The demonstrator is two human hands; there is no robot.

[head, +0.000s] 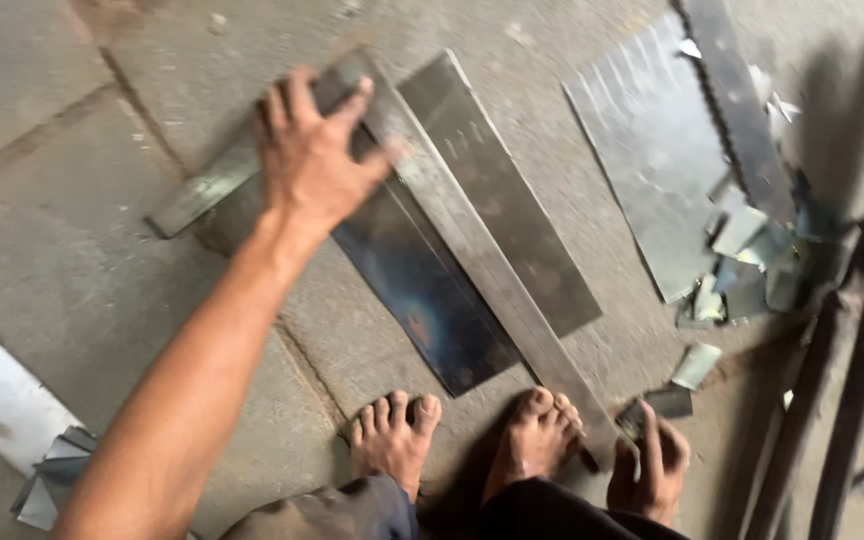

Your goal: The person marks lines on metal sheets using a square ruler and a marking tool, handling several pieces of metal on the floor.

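Head view: left hand (314, 150) fingers spread on steel square (452, 215); right hand (652, 470) pinches its end.

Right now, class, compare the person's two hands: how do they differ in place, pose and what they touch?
The left hand is stretched far out, fingers spread flat on the metal square over the dark sheet; the right hand stays close beside the right foot. The left hand presses open; the right hand curls around the square's near end. Both touch the same square.
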